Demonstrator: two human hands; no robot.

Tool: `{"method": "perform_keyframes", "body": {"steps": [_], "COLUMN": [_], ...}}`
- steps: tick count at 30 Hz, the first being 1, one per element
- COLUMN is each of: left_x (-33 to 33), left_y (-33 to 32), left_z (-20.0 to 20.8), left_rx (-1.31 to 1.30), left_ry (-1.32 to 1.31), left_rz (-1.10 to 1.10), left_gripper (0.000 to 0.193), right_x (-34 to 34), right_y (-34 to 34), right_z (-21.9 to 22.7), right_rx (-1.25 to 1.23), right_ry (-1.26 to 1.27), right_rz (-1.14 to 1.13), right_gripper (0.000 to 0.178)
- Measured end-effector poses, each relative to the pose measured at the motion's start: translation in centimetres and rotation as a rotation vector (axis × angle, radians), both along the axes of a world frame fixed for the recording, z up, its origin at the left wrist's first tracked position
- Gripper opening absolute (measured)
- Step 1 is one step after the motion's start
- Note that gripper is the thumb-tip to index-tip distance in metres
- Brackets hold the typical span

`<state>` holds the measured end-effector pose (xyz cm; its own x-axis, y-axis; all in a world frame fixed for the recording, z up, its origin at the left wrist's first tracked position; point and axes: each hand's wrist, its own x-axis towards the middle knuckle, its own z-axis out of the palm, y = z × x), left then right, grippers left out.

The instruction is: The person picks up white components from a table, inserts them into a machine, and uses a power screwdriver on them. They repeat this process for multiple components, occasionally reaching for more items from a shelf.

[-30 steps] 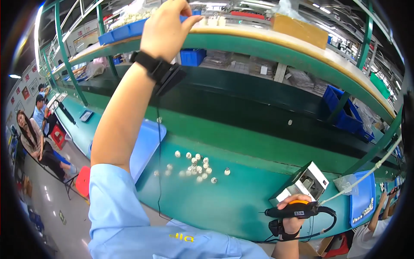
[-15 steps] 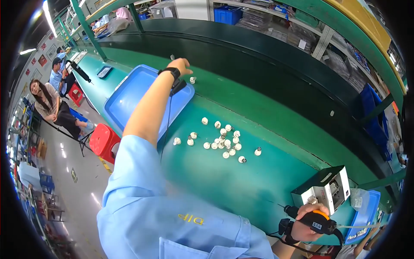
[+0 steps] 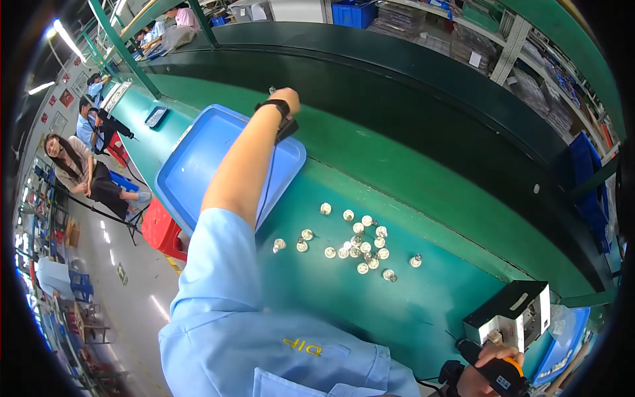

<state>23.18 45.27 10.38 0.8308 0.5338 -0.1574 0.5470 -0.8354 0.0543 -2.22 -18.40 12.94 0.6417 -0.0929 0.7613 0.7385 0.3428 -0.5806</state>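
Note:
My left hand (image 3: pixel 288 100), with a black band on the wrist, reaches past the blue tray (image 3: pixel 173 173) over the green ledge. Its fingers are curled and mostly turned from view, so what they hold is hidden. Just beyond it stands one small part (image 3: pixel 272 89). In my right hand (image 3: pixel 488 378), at the lower right, is a black electric screwdriver (image 3: pixel 469 351) with an orange band, its thin bit pointing up and left. Beside that hand is a black and white box (image 3: pixel 506 316) with an open front. Several small round white parts with metal ends (image 3: pixel 366 247) lie scattered on the green mat.
A sunken dark channel (image 3: pixel 397 99) runs along behind the green ledge. Another blue tray (image 3: pixel 562 344) sits at the right. A small dark tray (image 3: pixel 157 117) lies far left. Red stools (image 3: pixel 161 228) and seated people are left of the bench.
My left hand has drawn into a closed shape, and the small white part beside it no longer shows. My right hand with the screwdriver sits lower in view. The whole view has shifted slightly.

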Motion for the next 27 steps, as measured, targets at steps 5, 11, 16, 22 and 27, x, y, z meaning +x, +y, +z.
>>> {"method": "perform_keyframes", "body": {"steps": [5, 11, 16, 22, 27], "left_x": [0.2, 2.2, 7.7, 4.8, -2.7], "left_y": [9.4, 11.3, 11.8, 10.6, -14.8], "left_z": [-1.6, -2.6, -6.2, -3.1, 7.8], "left_rx": [0.037, -0.098, 0.128, -0.137, -0.492], "left_ry": [-0.195, -0.195, 0.102, -0.1, -0.383], "left_rz": [0.288, 0.32, -0.023, -0.122, -0.597], "left_gripper": [0.026, 0.03, 0.028, 0.022, 0.02], "right_x": [1.2, 2.7, 0.5, 1.1, -0.6], "right_y": [0.9, -0.5, -1.0, 1.4, 1.5], "right_z": [0.5, -0.3, -1.2, 0.5, 1.2], "right_rx": [-0.075, -0.226, -0.175, -0.143, -0.115], "right_ry": [-0.005, 0.087, 0.302, 0.336, 0.315], "right_rz": [-0.242, -0.232, -0.194, -0.235, -0.263], "right_gripper": [0.044, 0.042, 0.04, 0.053, 0.046]}}
